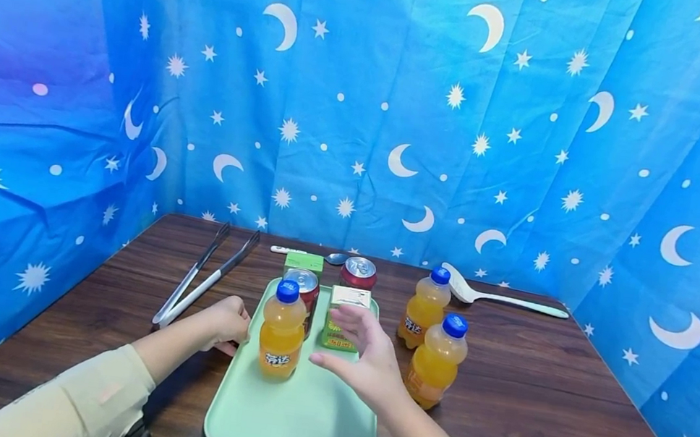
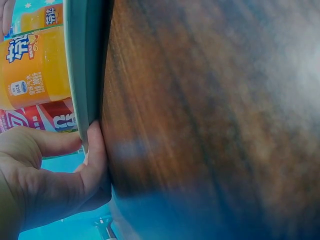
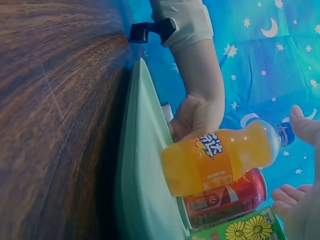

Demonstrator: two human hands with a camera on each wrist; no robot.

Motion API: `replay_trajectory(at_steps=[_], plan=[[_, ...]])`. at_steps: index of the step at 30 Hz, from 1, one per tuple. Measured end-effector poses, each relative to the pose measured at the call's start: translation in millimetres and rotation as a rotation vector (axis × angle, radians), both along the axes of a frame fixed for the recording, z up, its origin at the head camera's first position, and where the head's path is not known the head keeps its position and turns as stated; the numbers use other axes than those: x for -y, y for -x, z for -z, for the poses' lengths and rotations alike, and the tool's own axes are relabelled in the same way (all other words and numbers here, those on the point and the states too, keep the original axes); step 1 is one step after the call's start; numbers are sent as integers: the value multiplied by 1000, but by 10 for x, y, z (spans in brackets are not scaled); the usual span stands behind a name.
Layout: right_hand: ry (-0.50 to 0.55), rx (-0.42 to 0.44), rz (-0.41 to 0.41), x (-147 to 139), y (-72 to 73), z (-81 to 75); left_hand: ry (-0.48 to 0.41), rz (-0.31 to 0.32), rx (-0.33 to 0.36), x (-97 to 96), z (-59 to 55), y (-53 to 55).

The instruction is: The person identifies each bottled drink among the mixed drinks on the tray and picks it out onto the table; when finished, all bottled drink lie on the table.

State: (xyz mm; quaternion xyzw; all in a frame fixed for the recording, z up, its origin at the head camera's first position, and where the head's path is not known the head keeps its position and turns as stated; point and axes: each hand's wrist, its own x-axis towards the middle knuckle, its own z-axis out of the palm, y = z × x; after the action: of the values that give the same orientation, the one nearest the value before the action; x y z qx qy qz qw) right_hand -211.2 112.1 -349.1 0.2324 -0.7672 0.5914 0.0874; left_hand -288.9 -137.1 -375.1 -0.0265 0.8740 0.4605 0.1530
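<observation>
My left hand [image 1: 230, 324] pinches the left rim of a light green tray [image 1: 298, 431]; in the left wrist view the thumb is on the inner side and fingers lie under the rim. An orange soda bottle [image 1: 282, 334] with a blue cap stands upright on the tray, in front of a red can [image 1: 304, 283]. Beside them is a green drink carton [image 1: 336, 333], partly covered by my right hand [image 1: 371, 363]. That hand hovers over the tray's right side, thumb and fingers spread, holding nothing. In the right wrist view its thumb appears near the bottle cap.
Two more orange soda bottles [image 1: 437, 364] stand right of the tray. Behind it are another red can [image 1: 359, 272], a green box [image 1: 303, 264] and a spoon [image 1: 337, 258]. Tongs [image 1: 204, 288] lie at left, a white ladle [image 1: 497, 299] at back right. A starry blue curtain [image 1: 364, 104] surrounds the table.
</observation>
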Motion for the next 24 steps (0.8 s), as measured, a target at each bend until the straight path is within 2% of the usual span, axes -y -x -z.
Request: replay_trajectory(at_steps=[9,24], plan=[[-19,93,29,180,74,20,9,-12,-3,-6,-1,2],[-68,74,78,400,160,29,-1,-11,5,14,24,17]])
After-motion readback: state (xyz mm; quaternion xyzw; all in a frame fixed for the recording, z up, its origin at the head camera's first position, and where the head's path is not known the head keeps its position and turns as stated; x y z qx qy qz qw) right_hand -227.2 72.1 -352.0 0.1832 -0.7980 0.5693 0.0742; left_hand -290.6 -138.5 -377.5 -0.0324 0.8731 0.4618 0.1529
